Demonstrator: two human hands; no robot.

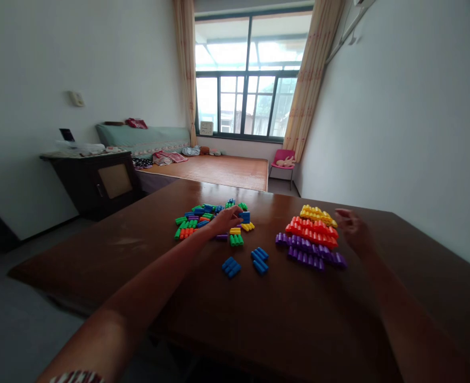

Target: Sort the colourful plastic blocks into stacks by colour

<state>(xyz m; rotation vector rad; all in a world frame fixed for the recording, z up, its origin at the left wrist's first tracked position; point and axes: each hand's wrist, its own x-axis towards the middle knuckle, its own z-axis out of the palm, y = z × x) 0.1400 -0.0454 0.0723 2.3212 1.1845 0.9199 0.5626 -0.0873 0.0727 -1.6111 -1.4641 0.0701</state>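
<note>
My left hand (227, 217) pinches a blue ridged toy block (245, 217) at the right side of a mixed pile of blocks (192, 223) in green, blue, orange, purple and yellow. Closer to me lie separate blue blocks (231, 267) and another blue group (260, 260). To the right, blocks are sorted by colour into rows: yellow (318, 215) at the back, orange (312, 232) in the middle, purple (310, 252) in front. My right hand (351, 223) hovers just right of the yellow and orange rows, fingers bent and blurred; whether it holds anything is unclear.
The blocks lie on a dark brown glossy table (139, 266). Beyond it are a low bed (219, 170) with cloths, a pink chair (285, 157) with a soft toy, and a dark cabinet (107, 178). A window (250, 80) with curtains fills the back wall.
</note>
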